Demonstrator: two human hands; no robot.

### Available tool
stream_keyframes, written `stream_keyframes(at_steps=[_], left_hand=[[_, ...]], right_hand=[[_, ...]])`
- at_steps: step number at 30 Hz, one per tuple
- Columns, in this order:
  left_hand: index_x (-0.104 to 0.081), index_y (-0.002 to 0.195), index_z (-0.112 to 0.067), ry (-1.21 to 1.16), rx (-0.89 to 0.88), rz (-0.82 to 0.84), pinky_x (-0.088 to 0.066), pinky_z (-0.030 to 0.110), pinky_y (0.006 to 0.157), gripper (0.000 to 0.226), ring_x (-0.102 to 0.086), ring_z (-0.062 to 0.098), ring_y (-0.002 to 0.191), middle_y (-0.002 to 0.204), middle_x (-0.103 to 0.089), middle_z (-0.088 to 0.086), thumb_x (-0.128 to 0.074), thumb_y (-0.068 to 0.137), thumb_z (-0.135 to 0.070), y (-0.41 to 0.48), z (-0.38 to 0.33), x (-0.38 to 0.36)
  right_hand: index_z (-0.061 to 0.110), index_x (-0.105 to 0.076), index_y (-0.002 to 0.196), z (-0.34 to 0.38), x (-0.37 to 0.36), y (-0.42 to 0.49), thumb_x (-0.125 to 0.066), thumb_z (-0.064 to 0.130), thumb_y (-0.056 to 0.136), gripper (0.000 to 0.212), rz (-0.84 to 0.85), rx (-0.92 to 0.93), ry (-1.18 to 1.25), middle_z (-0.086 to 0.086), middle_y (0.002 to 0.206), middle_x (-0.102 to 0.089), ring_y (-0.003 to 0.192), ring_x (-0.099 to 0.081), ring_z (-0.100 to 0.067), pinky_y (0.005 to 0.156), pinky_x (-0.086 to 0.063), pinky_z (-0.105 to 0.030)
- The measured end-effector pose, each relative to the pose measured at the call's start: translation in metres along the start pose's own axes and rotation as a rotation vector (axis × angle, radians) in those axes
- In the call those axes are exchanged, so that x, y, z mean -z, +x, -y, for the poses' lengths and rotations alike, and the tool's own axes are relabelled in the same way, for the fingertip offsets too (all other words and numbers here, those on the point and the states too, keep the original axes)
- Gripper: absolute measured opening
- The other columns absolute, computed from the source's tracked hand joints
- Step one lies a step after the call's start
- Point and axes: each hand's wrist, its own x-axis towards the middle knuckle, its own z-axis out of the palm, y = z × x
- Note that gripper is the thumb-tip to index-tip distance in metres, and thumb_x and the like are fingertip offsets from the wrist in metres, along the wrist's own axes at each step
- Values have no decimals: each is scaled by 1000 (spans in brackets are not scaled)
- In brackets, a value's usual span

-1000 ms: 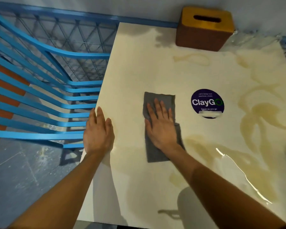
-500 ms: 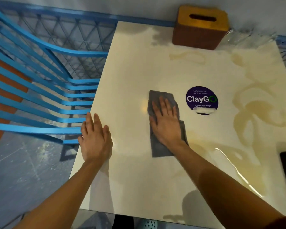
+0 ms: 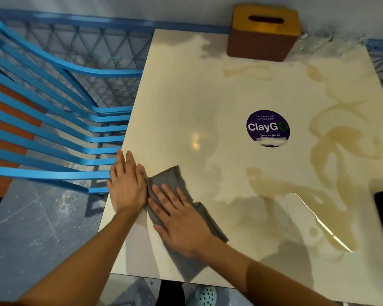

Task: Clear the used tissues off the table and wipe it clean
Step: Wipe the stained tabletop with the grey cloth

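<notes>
Progress looks about half, I would say, maybe less. No used tissues are to see anywhere on the table [image 3: 186, 96], so the clearing part seems done. Only at the far right corner lies something crumpled and clear [image 3: 332, 41], plastic perhaps; I cannot tell if it counts as rubbish.

Wiping is the step in hand. Grey cloth [image 3: 168, 178] lies at the near left corner of the top and reaches the near edge. Right hand [image 3: 177, 217] presses flat on it, fingers straight, not curled round the fabric. Left hand [image 3: 126, 186] lies flat on the bare top at the left edge, fingers straight too, holding nothing. The 2 hands are side by side and touching, w/ the cloth's edge bunched against the left one.

Left half of the top looks mostly clean & pale. Right half is not: brownish streaks [image 3: 341, 138] curl from the far side down past the purple sticker [image 3: 267, 128], and a wet pool [image 3: 323, 219] shines near the right front. A faint ring sits also just before the tissue box [image 3: 263, 34] at the far edge.

So what is left, in my judgement — the whole right side, approx. half the surface, plus the strip by the box. The cloth is well apart from those stains, so it must travel across the table. One cloth for so much liquid may smear more than it lifts — prob. several passes are needed.
</notes>
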Motion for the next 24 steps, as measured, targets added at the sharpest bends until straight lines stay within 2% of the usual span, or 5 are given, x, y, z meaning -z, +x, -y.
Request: stream_keyframes(at_steps=[3,6,14,22,24], left_hand=[[-24,153,-18,-13,-8,-5,-26,57,112,63,-23,33,145,163,-14,3,-13,100,-49,2,-1,3],[-24,153,-17,7,2,-18,-28,55,111,65,-25,33,144,163,-15,4,-10,99,-50,2,-2,1],[-24,153,-19,-2,18,-28,-26,51,114,63,-25,29,145,163,-16,2,-15,100,-50,5,-1,-4],[-27,153,-25,-489,152,-81,-25,42,117,57,-31,20,144,157,-32,-2,-30,102,-50,9,4,8],[-36,150,-29,-767,259,-9,-29,38,116,57,-36,17,140,152,-41,-5,-33,100,-56,12,9,16]], right_hand=[[23,-15,156,-40,15,11,-25,44,101,59,-7,49,-7,-3,164,-3,151,4,-21,121,4,-44],[22,-23,155,-84,30,34,-25,42,99,59,-78,-67,-75,-6,163,-12,151,-8,-25,122,-9,-49],[15,-16,156,-98,42,105,-18,44,101,62,-166,-375,-110,-13,163,-9,150,-7,-32,120,-11,-53],[19,0,156,-34,22,106,-15,48,102,64,-100,-198,-90,-10,163,7,150,9,-30,121,-1,-53],[18,0,156,-6,14,103,-18,47,101,65,-80,-147,-75,-10,163,9,150,12,-30,120,0,-53]])
